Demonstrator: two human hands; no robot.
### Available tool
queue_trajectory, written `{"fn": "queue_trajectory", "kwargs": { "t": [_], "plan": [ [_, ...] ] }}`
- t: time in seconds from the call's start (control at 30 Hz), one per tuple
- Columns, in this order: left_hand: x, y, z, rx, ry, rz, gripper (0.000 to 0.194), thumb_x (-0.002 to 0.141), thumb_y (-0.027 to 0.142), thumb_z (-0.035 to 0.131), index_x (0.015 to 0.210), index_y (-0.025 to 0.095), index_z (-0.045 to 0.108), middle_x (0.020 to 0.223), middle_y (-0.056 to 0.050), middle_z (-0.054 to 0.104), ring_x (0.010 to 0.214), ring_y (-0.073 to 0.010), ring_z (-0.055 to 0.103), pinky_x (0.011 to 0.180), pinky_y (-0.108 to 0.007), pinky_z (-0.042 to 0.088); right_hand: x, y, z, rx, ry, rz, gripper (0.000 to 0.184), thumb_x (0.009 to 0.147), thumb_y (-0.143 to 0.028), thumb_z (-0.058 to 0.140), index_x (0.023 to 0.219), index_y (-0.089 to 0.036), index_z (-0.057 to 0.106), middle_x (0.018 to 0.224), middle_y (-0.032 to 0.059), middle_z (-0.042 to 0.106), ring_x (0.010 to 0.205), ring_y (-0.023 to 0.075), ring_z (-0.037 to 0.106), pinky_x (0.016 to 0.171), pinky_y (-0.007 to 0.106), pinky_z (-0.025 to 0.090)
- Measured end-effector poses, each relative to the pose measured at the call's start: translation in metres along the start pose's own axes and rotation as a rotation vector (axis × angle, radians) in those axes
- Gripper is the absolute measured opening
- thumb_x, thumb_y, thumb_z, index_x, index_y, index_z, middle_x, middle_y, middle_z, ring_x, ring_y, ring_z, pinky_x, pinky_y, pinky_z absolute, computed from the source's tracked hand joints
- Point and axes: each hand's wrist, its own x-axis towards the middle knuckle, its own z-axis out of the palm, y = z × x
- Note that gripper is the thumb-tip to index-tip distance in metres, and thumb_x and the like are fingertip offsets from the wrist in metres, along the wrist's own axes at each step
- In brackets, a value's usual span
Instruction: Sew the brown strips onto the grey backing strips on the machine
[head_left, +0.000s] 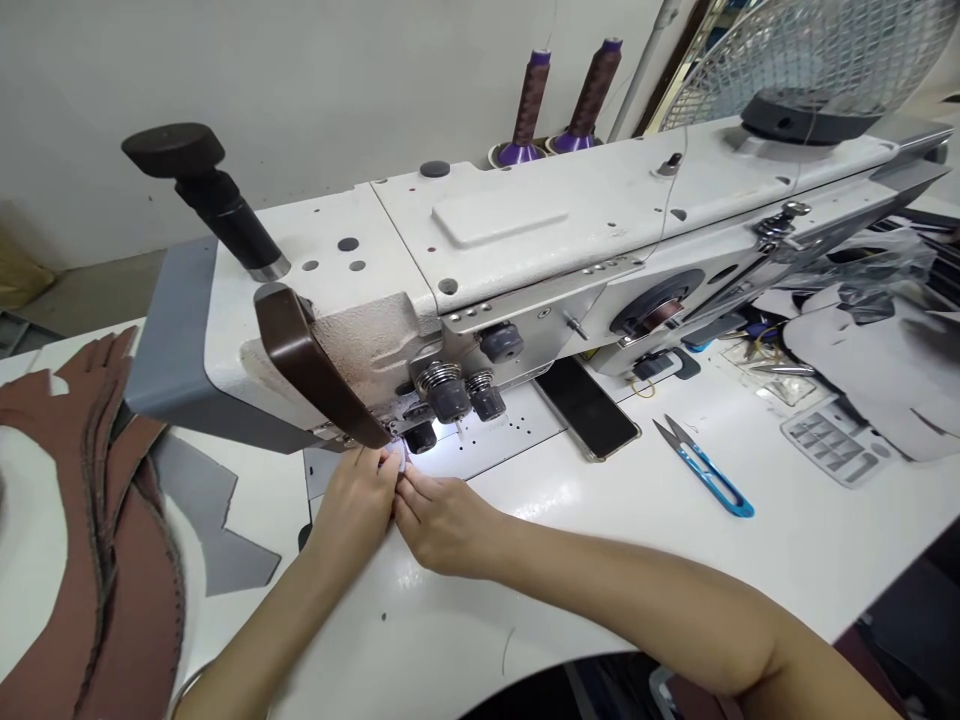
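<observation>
My left hand (358, 495) and my right hand (439, 520) meet just below the head of a white sewing machine (495, 215). Between their fingertips shows a small light grey-lilac fabric piece (397, 453); most of it is covered by the fingers and the machine. Both hands are closed, pinching it from either side. A brown lever (311, 360) slants down to just above the left fingers, and the machine's lamp lights the bed (480, 440) beside them. The needle and presser foot are hidden.
Right of the machine bed lie a black phone (589, 408) and blue thread snips (705, 467). Brown cut pieces (142, 570) and a grey piece (221, 515) are at left. Two brown thread cones (531, 105) and a white fan (817, 60) stand behind; pale cut pieces (877, 350) at right.
</observation>
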Motion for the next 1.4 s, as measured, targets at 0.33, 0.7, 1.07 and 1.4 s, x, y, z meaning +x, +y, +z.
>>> {"fn": "queue_trajectory", "kwargs": {
  "t": [0.33,0.7,1.07,1.4],
  "plan": [
    [-0.001,-0.018,0.012,-0.02,0.081,0.125,0.033,0.088,0.007,0.04,0.11,0.013,0.064,0.097,-0.013,0.064,0.095,-0.0252,0.059,0.085,-0.036,0.049,0.002,0.002,0.004,0.061,-0.021,0.076,0.035,0.091,-0.003,0.031,0.106,0.005,0.062,0.109,0.0235,0.067,0.11,0.0263,0.062,0.1,0.038,0.051],
    [-0.002,-0.032,0.024,-0.071,0.14,0.145,0.031,0.092,0.012,0.036,0.103,0.015,0.065,0.091,-0.011,0.066,0.083,-0.0233,0.062,0.077,-0.035,0.05,0.004,0.004,0.005,0.155,-0.046,0.117,0.037,0.093,-0.008,0.038,0.122,0.009,0.053,0.128,0.0282,0.056,0.129,0.0281,0.049,0.113,0.04,0.039],
    [0.007,-0.033,0.032,-0.085,0.08,0.006,0.03,0.091,0.011,0.037,0.096,0.017,0.066,0.082,-0.009,0.067,0.078,-0.0223,0.063,0.07,-0.032,0.046,0.0,0.005,0.005,0.142,-0.084,0.112,0.04,0.094,-0.012,0.04,0.126,0.007,0.053,0.136,0.0266,0.05,0.135,0.031,0.042,0.114,0.041,0.038],
    [0.01,-0.038,0.045,-0.116,0.282,0.128,0.027,0.089,0.009,0.036,0.084,0.015,0.062,0.077,-0.009,0.066,0.069,-0.0218,0.062,0.064,-0.033,0.047,0.001,0.004,0.006,0.202,-0.105,0.135,0.039,0.094,-0.011,0.041,0.126,0.007,0.054,0.139,0.0263,0.047,0.14,0.0307,0.034,0.116,0.042,0.037]
  ]
}}
